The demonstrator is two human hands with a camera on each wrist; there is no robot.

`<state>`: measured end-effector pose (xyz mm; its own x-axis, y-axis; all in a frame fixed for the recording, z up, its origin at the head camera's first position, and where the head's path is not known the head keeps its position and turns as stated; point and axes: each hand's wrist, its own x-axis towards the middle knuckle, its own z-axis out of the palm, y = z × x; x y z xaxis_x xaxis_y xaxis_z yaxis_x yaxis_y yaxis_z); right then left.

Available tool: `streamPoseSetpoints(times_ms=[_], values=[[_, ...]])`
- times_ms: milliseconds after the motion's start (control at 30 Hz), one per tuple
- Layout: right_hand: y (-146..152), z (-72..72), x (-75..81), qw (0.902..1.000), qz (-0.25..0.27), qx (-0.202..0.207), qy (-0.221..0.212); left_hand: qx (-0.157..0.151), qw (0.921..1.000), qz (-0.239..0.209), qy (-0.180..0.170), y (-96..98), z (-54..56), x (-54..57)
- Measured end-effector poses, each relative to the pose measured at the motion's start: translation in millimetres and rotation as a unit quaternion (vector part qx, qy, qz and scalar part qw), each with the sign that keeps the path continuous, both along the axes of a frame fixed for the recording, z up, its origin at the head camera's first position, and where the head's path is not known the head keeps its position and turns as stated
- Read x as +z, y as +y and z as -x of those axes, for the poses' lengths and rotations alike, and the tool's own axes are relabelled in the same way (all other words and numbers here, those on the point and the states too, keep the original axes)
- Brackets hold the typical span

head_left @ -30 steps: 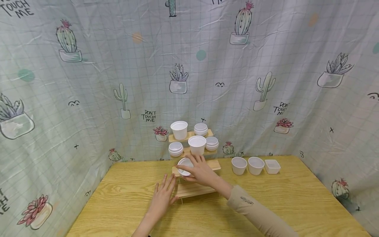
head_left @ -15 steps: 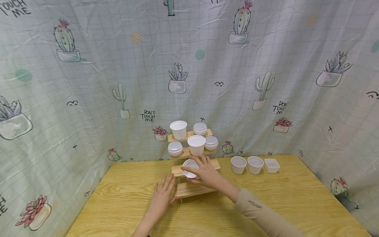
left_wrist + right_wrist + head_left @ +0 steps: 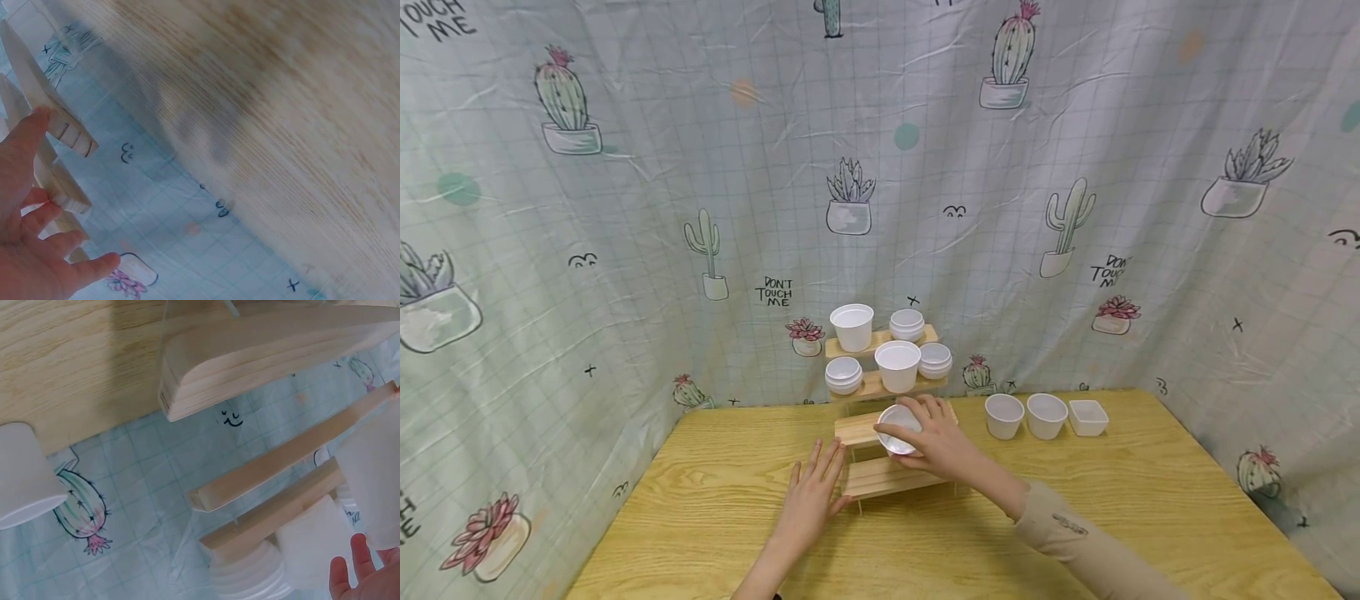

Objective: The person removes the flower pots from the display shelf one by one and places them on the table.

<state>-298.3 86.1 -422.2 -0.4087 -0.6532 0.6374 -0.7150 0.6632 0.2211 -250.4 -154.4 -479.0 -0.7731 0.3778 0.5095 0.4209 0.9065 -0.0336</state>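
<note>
A white plastic cup [image 3: 897, 427] is tilted in my right hand [image 3: 942, 439], thumb on the near side of its rim and fingers round the far side. It overlaps the third step of a wooden tiered stand [image 3: 883, 478]. The right wrist view catches the side of this cup [image 3: 375, 469], fingertips beside it. My left hand [image 3: 808, 494] lies at the stand's left end, fingers extended; in the left wrist view its thumb [image 3: 34, 125] touches one step's end [image 3: 75, 137]. Taller white cups [image 3: 898, 371] and ridged round jars [image 3: 844, 377] occupy the upper two steps.
To the stand's right, two white round cups [image 3: 1004, 418] and a square container [image 3: 1087, 418] stand in a row on the wood-grain table [image 3: 715, 492]. A cactus-print curtain [image 3: 775, 192] hangs behind and along both sides.
My right hand has slid the white cup rightward along the third step, from near its left end to past its middle. The left hand has stayed at the stand's end.
</note>
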Motion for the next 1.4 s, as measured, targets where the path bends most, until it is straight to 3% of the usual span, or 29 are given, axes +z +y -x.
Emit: streamPoseSetpoints(times_ms=[233, 500, 900, 1400], values=[[11, -3.6, -4.0, 0.9995, 0.014, 0.021, 0.018, 0.001, 1.0000, 0.002, -0.005, 0.5, -1.2, 1.8], [27, -11.5, -9.8, 0.9997, 0.023, 0.009, -0.001, -0.007, 0.9999, -0.008, 0.011, 0.0, -0.8, 0.5], [50, -18.3, -19.7, 0.9990, 0.045, -0.001, -0.007, -0.004, 0.9999, -0.009, -0.011, -0.4, -0.4, 1.8], [80, -21.6, -30.9, 0.9985, 0.052, -0.004, -0.016, -0.017, 0.9992, -0.010, 0.033, 0.0, 1.7, 0.5]])
